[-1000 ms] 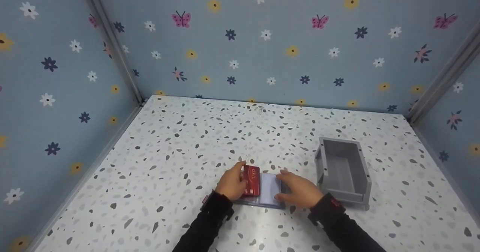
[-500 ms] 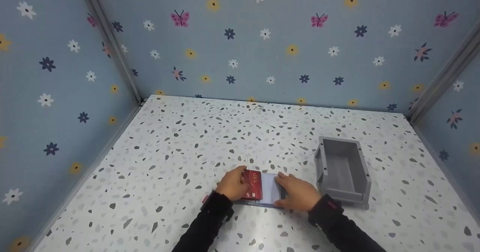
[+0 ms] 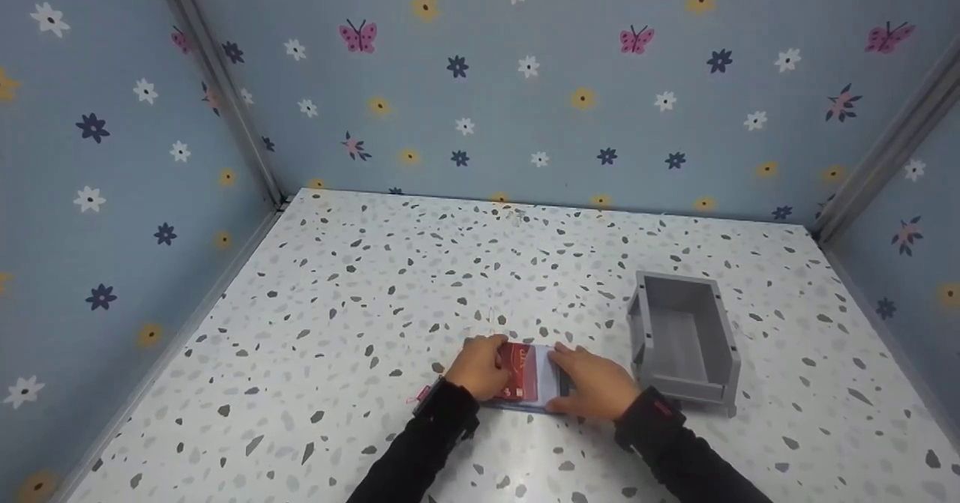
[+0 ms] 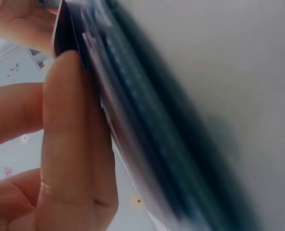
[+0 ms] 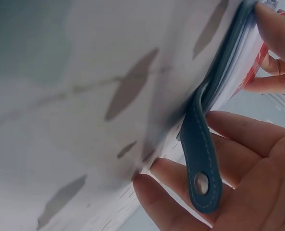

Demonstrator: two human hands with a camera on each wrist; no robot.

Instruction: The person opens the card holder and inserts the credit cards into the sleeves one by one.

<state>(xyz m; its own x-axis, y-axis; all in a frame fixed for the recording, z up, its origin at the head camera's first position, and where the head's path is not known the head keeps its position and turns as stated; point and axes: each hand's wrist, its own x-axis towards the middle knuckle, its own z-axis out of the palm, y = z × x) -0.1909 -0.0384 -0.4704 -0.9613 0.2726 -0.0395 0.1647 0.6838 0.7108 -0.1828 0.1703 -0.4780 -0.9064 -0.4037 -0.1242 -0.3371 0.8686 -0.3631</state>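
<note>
A card holder (image 3: 546, 375) with clear sleeves and a blue-green cover lies spread on the table. My left hand (image 3: 478, 366) grips a red card (image 3: 517, 372) by its left side; the card lies over the holder, and its right part looks paler, as if under a clear sleeve. At the holder's right end, my right hand (image 3: 600, 384) holds the far and near corners between fingers and thumb. In the right wrist view, a stitched strap (image 5: 198, 149) with a metal snap hangs from the cover beside the palm. The left wrist view shows the sleeve edges blurred.
A grey plastic bin (image 3: 637, 323) stands to the right of my right hand. The speckled table (image 3: 375, 285) ends at a flowered back wall (image 3: 540, 98), with side walls left and right. A small red tag (image 3: 424, 393) shows by my left wrist.
My left hand has moved right with the red card, which now covers more of the pale sleeve. My right hand has closed in on the holder's right end. The bin has not moved.
</note>
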